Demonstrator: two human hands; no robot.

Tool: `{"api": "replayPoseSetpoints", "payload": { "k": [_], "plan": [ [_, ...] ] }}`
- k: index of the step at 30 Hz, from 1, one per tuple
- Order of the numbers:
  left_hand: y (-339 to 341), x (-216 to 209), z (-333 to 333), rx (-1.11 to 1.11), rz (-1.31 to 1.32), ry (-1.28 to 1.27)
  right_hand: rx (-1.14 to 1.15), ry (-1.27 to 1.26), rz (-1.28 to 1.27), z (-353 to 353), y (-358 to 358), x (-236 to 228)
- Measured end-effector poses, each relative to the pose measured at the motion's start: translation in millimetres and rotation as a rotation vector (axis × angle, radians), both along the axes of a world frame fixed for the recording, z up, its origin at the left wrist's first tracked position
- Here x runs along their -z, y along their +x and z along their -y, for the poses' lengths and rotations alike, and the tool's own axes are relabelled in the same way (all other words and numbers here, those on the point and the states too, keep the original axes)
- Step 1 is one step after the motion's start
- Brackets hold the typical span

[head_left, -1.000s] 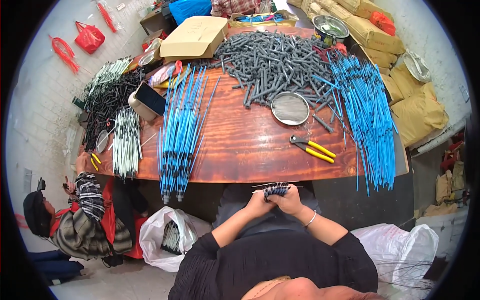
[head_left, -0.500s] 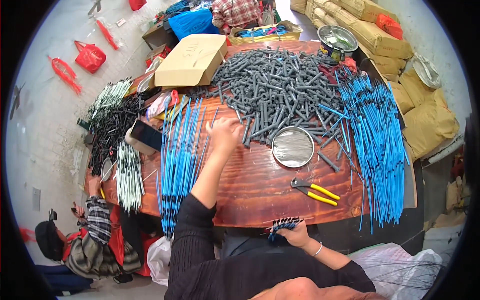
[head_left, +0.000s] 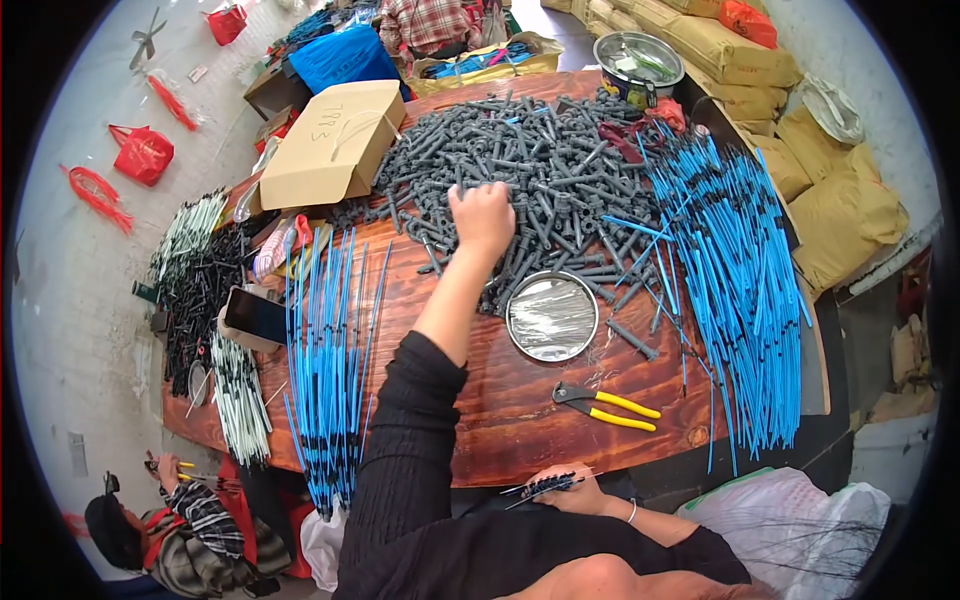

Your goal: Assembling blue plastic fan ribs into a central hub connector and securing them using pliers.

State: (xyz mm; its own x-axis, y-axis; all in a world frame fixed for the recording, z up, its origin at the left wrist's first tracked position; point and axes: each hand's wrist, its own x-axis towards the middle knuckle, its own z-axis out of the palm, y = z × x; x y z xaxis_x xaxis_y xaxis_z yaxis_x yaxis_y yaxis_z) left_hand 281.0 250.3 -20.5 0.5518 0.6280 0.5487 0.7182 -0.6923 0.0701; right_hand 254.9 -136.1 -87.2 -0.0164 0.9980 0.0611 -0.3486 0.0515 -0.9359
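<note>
My left hand (head_left: pixel 482 218) reaches onto a big heap of dark grey plastic tubes (head_left: pixel 540 165). Its fingers are curled down among the tubes, and what they grip, if anything, is hidden. Close to my body, below the table's front edge, my right hand (head_left: pixel 580 490) is closed around a small bundle of black pieces with thin wires (head_left: pixel 550 485) sticking out. Between the hands lie a round metal tin of thin silvery wires (head_left: pixel 552 318) and pliers with yellow handles (head_left: pixel 620 408). One loose grey tube (head_left: pixel 632 340) rests right of the tin.
Blue rods with black ends lie in a large pile (head_left: pixel 735 300) at right and a smaller bundle (head_left: pixel 325 380) at left. A cardboard box (head_left: pixel 325 145), a phone (head_left: pixel 257 316), pale rods (head_left: pixel 238 400) and a steel bowl (head_left: pixel 640 60) surround the heap. A co-worker (head_left: pixel 180 530) sits at lower left.
My left hand has moved from the heap's left edge further onto it, its fingers now curled down. My right hand has turned the bundle and lowered it slightly. The whole view has shifted a little.
</note>
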Motion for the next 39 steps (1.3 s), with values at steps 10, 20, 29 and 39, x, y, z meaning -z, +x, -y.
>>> {"api": "replayPoseSetpoints", "payload": {
  "k": [10, 20, 29, 39],
  "plan": [
    [-148, -20, 112, 0.223, 0.826, -1.311, 0.061, -0.021, 0.088, -7, -13, -20],
    [-256, -24, 248, 0.333, 1.454, -1.602, -0.017, -0.074, 0.127, -29, -49, -28],
    [-284, -48, 268, 0.313, 0.835, -0.618, -0.002, -0.091, 0.188, -26, -78, -41],
    [-276, -34, 266, 0.342, 1.331, -1.515, -0.058, -0.114, 0.116, -32, -79, -50]
  ]
}}
